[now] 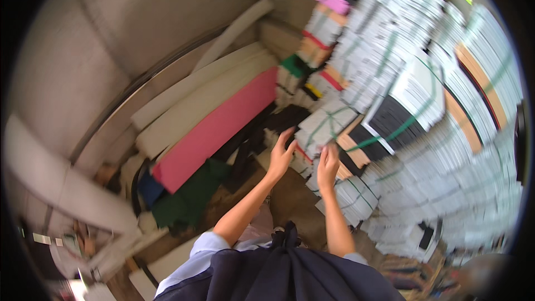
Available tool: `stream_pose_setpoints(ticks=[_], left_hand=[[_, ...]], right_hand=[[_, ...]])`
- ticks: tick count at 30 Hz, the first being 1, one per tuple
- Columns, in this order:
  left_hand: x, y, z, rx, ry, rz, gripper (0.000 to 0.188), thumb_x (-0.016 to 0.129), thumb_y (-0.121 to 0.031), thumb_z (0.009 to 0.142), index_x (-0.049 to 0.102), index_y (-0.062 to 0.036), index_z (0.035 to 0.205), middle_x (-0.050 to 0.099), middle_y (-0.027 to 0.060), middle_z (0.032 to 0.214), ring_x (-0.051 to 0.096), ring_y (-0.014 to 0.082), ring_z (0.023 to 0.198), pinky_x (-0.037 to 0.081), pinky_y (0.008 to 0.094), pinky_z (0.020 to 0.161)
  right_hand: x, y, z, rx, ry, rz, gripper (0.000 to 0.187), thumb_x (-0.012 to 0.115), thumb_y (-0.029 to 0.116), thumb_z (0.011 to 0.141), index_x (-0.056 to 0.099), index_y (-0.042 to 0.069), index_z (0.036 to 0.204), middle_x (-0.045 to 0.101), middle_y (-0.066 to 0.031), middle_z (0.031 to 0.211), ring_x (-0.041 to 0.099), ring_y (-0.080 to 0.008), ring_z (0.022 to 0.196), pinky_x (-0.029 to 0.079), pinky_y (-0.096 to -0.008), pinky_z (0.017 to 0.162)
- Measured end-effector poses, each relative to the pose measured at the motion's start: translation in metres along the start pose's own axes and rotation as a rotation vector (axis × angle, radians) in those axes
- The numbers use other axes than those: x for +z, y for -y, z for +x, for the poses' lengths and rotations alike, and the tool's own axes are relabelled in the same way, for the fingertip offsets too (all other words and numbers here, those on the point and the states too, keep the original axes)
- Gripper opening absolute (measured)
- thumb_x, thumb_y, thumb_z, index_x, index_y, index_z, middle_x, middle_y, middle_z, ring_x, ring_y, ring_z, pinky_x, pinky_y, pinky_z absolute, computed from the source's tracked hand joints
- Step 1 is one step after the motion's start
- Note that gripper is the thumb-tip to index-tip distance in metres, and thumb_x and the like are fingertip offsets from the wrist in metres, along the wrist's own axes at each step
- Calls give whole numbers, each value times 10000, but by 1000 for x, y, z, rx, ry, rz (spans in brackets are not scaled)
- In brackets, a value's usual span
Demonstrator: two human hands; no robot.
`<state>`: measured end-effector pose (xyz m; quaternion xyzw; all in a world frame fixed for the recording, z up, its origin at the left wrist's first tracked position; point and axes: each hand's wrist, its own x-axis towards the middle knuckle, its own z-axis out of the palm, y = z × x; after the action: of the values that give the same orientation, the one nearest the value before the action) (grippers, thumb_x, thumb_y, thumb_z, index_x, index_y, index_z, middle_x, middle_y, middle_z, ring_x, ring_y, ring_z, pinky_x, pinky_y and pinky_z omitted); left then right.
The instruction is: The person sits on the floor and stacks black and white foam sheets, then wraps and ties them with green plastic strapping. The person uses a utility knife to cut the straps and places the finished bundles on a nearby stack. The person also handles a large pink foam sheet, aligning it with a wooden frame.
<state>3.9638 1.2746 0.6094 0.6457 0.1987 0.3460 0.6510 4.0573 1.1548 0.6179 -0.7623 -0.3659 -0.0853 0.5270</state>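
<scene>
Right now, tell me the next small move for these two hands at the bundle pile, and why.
Probably close the left hand onto the tied bundle. That hand is open just short of its left edge, while the right hand already touches the front below it. A grip on both sides looks needed before it shifts in the pile.

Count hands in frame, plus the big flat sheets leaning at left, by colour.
Hands: 2, left hand open, right hand on a strapped white bundle
Pink sheet: 1
Cream sheets: 2
Total: 5
</scene>
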Motion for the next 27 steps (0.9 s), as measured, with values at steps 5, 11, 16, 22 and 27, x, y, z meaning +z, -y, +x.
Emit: stream_pose_setpoints(ticks=[5,11,16,22,27], left_hand=[[-166,71,-194,-302,-583,262,289,510,-94,870,557,-29,1149,592,126,1134,559,211,1062,416,296,908],[-261,97,-365,-504,-1016,307,240,477,-51,878,576,-3,1091,632,122,1036,600,198,960,456,306,838],[-292,113,-425,-653,-1190,243,243,458,-34,874,577,13,1080,648,126,984,625,191,893,470,300,808],[-349,134,-449,-779,-1114,261,220,468,-43,859,601,-25,1033,654,123,970,641,212,866,492,309,768],[-418,136,-430,-810,-1006,388,207,491,-78,856,602,-33,1025,646,141,947,632,249,866,484,341,762]], right_hand=[[68,-14,-170,524,418,310,314,416,203,946,607,-12,820,604,-84,605,581,-155,537,452,-306,542],[71,-55,-262,596,867,17,385,378,249,957,602,-32,817,612,-94,591,580,-158,495,460,-278,483],[99,-89,-275,786,979,-176,362,393,259,946,592,-16,818,598,-118,580,567,-176,454,470,-298,455],[233,-7,-239,531,1171,-79,322,417,240,940,584,-25,867,606,-113,637,578,-171,515,466,-302,489],[330,112,-179,186,1266,-16,269,411,191,936,586,-9,891,617,-120,717,609,-200,656,467,-321,634]])
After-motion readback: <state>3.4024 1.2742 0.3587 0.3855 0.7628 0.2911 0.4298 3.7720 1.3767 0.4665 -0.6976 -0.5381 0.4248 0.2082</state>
